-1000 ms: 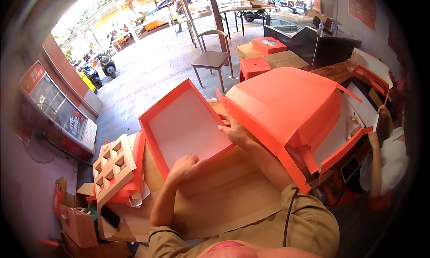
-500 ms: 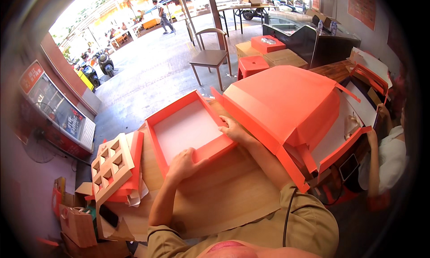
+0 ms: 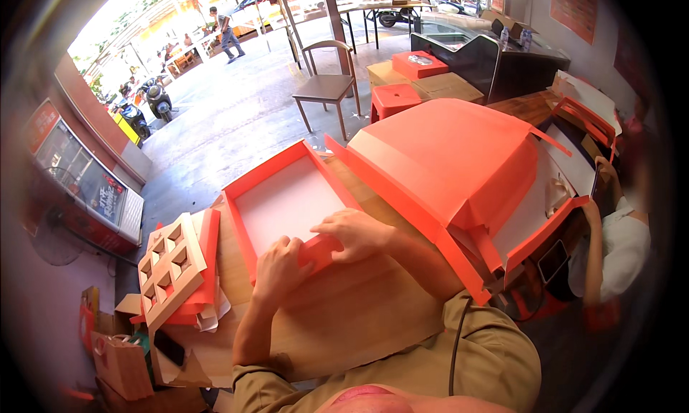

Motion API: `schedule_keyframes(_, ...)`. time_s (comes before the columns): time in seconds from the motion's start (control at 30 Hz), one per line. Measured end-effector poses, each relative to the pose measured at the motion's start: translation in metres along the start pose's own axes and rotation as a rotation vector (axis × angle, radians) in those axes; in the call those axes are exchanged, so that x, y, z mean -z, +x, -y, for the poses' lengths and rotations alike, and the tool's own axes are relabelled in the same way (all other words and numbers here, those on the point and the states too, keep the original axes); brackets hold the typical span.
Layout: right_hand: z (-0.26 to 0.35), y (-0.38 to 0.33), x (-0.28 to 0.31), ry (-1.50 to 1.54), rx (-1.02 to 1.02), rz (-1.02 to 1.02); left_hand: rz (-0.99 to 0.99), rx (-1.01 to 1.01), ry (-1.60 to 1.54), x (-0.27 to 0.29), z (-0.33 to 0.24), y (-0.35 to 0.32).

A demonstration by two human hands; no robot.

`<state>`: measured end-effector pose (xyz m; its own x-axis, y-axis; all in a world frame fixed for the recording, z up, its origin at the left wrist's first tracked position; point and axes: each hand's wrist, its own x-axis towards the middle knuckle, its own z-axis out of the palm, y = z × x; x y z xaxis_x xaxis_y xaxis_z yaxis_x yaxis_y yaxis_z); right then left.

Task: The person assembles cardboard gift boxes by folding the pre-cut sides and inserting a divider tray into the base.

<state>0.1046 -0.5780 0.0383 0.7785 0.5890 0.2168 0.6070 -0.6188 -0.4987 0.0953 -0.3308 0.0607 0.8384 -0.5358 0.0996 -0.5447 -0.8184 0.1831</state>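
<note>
A shallow orange-red cardboard box [image 3: 247, 230] with a white bottom lies open-side up on the wooden table in front of me. My left hand [image 3: 281, 269] is closed over its near wall, toward the left corner. Close beside it, my right hand [image 3: 353, 235] grips the same near wall, with fingers inside the rim and thumb on the outer side. The inner face of that wall is partly hidden by my fingers.
Large folded orange-red sheets [image 3: 445, 162] are piled on the right. Cardboard divider inserts [image 3: 172, 262] lie at the left over more orange-red pieces, near a dark phone [image 3: 169, 348]. A co-worker [image 3: 617, 255] handles boxes at far right. Beyond stand a chair [image 3: 326, 88] and a red stool [image 3: 393, 101].
My right hand has moved from the box's right side to its near wall, closer to my left hand. My left hand stays on the near wall. The whole view has shifted slightly.
</note>
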Motion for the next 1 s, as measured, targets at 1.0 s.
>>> schedule_keyframes(1.0, -0.011, -0.009, 0.014, -0.384, -0.063, -0.090, 0.037, 0.035, -0.218, 0.029, 0.049, 0.007)
